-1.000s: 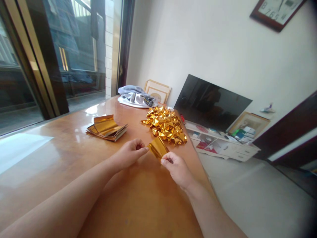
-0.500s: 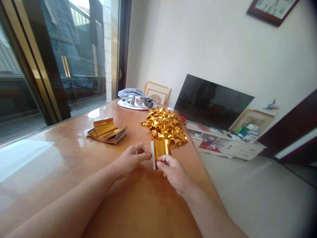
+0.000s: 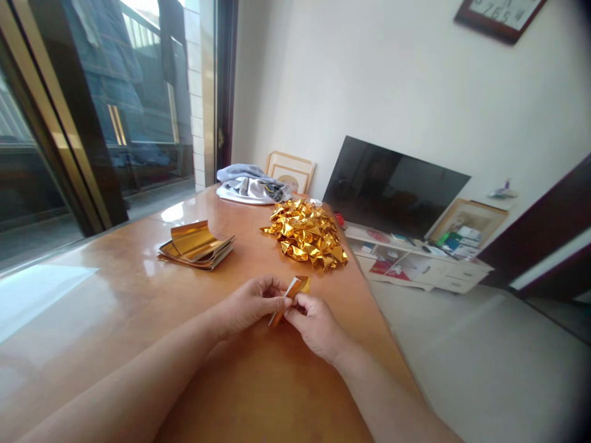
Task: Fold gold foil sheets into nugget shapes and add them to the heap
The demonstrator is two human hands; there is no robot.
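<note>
Here we are at the glossy wooden counter (image 3: 106, 261), and both hands are working close together! The left hand (image 3: 249, 304) and the right hand (image 3: 316, 326) are clenched on a folded gold foil strip (image 3: 300, 285), pinching it between thumbs and fingers, with the knuckles almost meeting. The strip sits right between them, a gold tip poking up above the right hand and a narrow end angling down below (the fingers bury most of the fold, so its exact shape is hard to call).

Just beyond the hands, a heap of crumpled gold foil pieces (image 3: 307, 234) sits on the counter. Off to the left lies a stack of gold foil sheets (image 3: 196, 246), its top sheet curling upward. Farther back, a grey cloth bundle (image 3: 252, 187) rests beside a leaning picture frame (image 3: 290, 172). Past the counter's edge, a dark flat-screen TV (image 3: 392, 187) leans behind a low white cabinet (image 3: 415, 264).
</note>
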